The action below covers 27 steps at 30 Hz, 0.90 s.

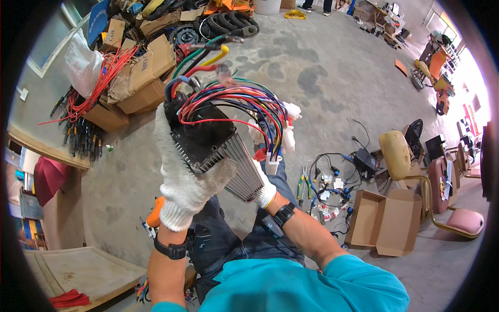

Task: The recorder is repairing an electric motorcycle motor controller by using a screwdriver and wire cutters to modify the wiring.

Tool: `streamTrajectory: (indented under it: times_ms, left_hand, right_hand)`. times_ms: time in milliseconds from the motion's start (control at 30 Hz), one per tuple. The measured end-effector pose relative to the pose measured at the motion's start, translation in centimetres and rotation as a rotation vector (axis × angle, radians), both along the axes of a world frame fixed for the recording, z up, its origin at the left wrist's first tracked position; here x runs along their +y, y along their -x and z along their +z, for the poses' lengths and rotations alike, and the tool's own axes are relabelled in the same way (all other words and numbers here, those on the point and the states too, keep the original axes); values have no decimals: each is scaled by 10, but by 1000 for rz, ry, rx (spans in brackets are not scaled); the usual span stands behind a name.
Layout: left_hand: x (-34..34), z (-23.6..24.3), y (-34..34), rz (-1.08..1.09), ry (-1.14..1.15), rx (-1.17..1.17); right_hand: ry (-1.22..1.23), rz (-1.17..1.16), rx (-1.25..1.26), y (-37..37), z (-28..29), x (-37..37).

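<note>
A motor controller (240,165), a black box with grey metal cooling fins, is held up tilted before me. My left hand (189,190), in a white knit glove, is closed around its left side and lower edge. My right hand (266,188), gloved too, grips it from behind at the right; the box hides most of those fingers. From its top curves a bundle of thin coloured wires (228,93) ending in white plugs (289,136). Thick cables (208,49) in green, black, yellow, red and blue stick up at the far end.
On the floor to the right lie green-handled pliers (303,184), loose connectors with cables (332,190), a black adapter (365,162) and an open cardboard box (383,222). A pink chair (457,221) stands beyond. An orange tool (155,212) is left of my legs. Cartons (143,75) and tyres (223,26) are piled far left.
</note>
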State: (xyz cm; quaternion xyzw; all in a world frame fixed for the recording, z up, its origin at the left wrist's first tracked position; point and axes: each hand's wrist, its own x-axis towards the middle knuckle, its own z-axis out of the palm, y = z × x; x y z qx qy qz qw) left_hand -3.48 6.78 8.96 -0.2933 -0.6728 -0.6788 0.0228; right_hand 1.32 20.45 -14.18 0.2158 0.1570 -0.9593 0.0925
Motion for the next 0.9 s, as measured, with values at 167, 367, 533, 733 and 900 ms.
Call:
streamTrajectory:
  times_ms: [167, 367, 533, 733, 900]
  left_hand:
    - [-13, -9, 15, 53, -29, 76]
    - [-15, -29, 22, 120, -31, -27]
    - [-19, -42, 24, 143, 25, -61]
    - [-10, -53, 26, 107, 138, -170]
    - [-8, -65, 23, 37, 62, -250]
  right_hand:
    - [-291, 37, -130, -1, 50, -6]
    - [-581, 384, -24, -24, 61, 62]
    - [-1100, 317, -126, -47, 110, 96]
    - [-1278, -120, 133, -86, 221, 70]
    - [-1555, 38, 468, -60, 225, 42]
